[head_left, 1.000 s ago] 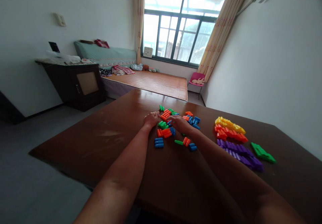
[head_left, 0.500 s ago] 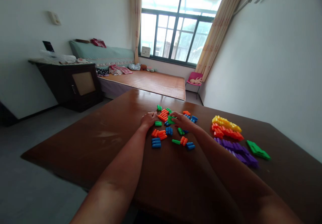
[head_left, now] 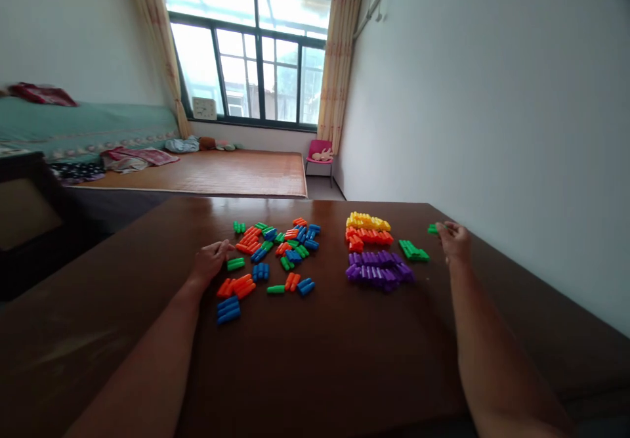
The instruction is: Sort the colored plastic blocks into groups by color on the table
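Observation:
My right hand (head_left: pixel 453 238) is closed on a green plastic building block (head_left: pixel 433 228), over the table's far right part. Nearest to that hand lies a small group of green blocks (head_left: pixel 413 250). My left hand (head_left: pixel 212 259) rests on the table at the left edge of the mixed pile, its fingers loosely apart and holding nothing that I can see. Close to its fingertips are a green block (head_left: pixel 235 264) and several orange blocks (head_left: pixel 249 240). Blue blocks (head_left: pixel 229 310) lie nearer to me, and more blue, green and orange ones spread to the right.
Yellow blocks (head_left: pixel 369 221), orange-red blocks (head_left: pixel 370 236) and purple blocks (head_left: pixel 378 270) lie in separate rows right of the pile. The brown table (head_left: pixel 335 359) is glossy. Behind it stand a bed (head_left: pixel 236 172) and a pink chair (head_left: pixel 319 152), with a white wall on the right.
My right hand has gone from the mixed pile to the far right with a green block. My left hand stays beside the pile. The view has turned to the right.

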Action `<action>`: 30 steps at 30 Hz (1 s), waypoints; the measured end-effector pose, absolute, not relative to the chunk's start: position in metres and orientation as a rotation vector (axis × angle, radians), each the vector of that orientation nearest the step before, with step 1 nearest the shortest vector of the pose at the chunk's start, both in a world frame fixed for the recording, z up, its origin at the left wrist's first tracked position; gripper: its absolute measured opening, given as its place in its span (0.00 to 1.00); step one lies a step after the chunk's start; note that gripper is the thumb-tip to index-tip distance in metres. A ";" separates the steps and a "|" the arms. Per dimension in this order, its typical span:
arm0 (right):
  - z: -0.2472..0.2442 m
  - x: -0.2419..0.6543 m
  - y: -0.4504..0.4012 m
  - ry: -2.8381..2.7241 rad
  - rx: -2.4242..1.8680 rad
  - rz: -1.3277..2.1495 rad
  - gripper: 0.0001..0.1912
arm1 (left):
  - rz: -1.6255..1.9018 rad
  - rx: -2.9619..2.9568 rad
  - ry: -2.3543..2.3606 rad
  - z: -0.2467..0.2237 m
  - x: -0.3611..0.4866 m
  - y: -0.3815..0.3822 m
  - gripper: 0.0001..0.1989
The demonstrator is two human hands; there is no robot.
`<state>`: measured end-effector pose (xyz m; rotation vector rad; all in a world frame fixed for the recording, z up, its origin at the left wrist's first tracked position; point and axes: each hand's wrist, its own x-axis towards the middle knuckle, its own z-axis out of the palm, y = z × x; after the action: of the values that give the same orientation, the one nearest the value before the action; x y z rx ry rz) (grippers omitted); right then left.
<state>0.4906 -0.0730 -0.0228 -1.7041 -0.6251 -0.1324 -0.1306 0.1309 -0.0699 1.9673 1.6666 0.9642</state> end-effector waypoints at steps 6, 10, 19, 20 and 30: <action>-0.066 0.536 -0.107 -0.794 -2.630 -0.269 0.17 | 0.971 1.953 1.673 -0.073 -0.136 0.132 0.29; -0.069 0.530 -0.098 -0.830 -2.710 -0.178 0.20 | 0.967 1.957 1.646 -0.075 -0.139 0.136 0.30; -0.073 0.544 -0.104 -0.882 -2.311 0.108 0.23 | 0.962 1.951 1.644 -0.081 -0.142 0.143 0.30; -0.073 0.544 -0.106 -0.889 -2.291 0.132 0.24 | 0.959 1.952 1.649 -0.082 -0.143 0.144 0.30; -0.081 0.541 -0.097 -0.747 -2.642 -0.178 0.31 | 0.955 1.993 1.645 -0.075 -0.142 0.138 0.29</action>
<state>0.5407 -0.0971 -0.0808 -2.6419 -0.7467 -0.1777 -0.1417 0.1385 -0.0753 1.9930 1.6450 0.9549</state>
